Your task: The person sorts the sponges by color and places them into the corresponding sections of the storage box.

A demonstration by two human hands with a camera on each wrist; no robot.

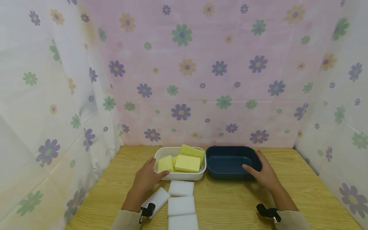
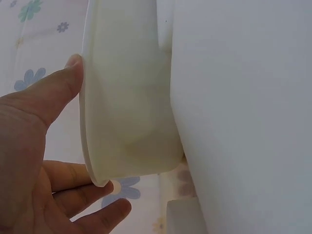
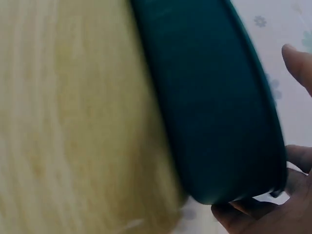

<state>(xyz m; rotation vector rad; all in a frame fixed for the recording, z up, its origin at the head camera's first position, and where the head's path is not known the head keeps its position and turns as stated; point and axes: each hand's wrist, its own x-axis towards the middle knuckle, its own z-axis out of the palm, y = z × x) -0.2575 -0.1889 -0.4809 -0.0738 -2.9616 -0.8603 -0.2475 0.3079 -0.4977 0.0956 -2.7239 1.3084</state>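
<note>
My left hand (image 1: 146, 175) is at the near left corner of a white rectangular container (image 1: 184, 176), thumb at the front rim and loosely spread fingers by the left end. Several yellow sponges (image 1: 188, 163) lie in that container, some leaning on each other. At the right end of a dark blue container (image 1: 230, 176), my right hand (image 1: 265, 174) has its fingers along the outside, with the thumb raised apart from the rim in the right wrist view. Nothing shows inside the dark blue container (image 3: 209, 97). The two containers stand side by side.
White sponge blocks (image 1: 181, 206) lie in a column in front of the white container, and another white block (image 1: 156, 202) lies slanted beside them, partly under the left wrist. The wooden table (image 1: 230, 204) ends at a flowered curtain (image 1: 201, 95) behind, with more curtain at both sides.
</note>
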